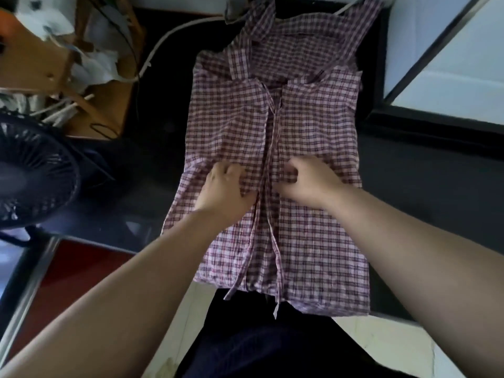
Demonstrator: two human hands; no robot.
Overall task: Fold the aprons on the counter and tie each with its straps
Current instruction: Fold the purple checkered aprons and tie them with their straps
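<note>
A red-and-white checked apron (308, 126) lies lengthwise on the dark counter (425, 165), both sides folded in to meet along the middle. Its two waist straps (268, 241) run down the centre seam and hang over the near edge. Its neck loop (259, 25) lies at the far end. My left hand (223, 186) rests on the left folded flap with curled fingers pinching the cloth beside the seam. My right hand (308, 181) sits on the right flap, fingers curled into the fabric near the seam.
A black fan (30, 173) stands at the left edge. Behind it is a cardboard box (54, 61) with white paper and cables. A white cable (174, 31) crosses the far counter. A white appliance with a dark rim (447, 77) borders the apron at the right.
</note>
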